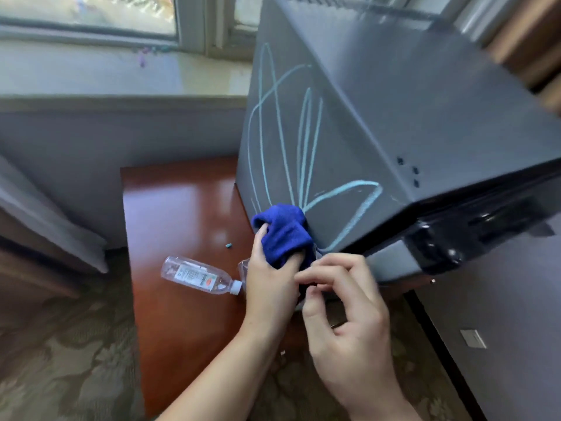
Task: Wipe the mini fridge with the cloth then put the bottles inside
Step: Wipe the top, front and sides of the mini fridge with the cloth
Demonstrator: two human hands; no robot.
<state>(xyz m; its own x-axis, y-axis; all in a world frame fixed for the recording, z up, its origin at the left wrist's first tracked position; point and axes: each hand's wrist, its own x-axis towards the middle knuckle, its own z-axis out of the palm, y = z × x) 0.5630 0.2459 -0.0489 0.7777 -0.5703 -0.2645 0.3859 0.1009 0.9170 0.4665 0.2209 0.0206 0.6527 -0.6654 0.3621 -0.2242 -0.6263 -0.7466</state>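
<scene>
From the head view, the mini fridge (379, 123) stands on the right part of a reddish wooden worktop (170, 208), its dark grey side panel facing the camera and covered with light blue chalk scribbles (306, 138). The blue cloth (283, 232) is bunched against the lower front corner of that panel, touching the bottom of the scribbles.

The left hand (270, 278) grips the cloth from below and from the left, with its thumb on the left fold and a finger pushed up into the fabric. The right hand (346, 302) is just beside it on the right, its fingers curled and pinching at the cloth's lower edge; both hands touch the cloth and nearly touch each other.

1 clear plastic bottle (202, 276) lies on its side on the worktop, its white cap pointing toward the left hand and almost meeting its wrist side. Part of a second clear bottle (243, 266) shows just behind the left hand, mostly hidden. A small teal chalk piece (228, 245) lies on the worktop above the bottle, left of the cloth. The fridge door (473, 235) looks closed, its glossy black top edge at right.
</scene>
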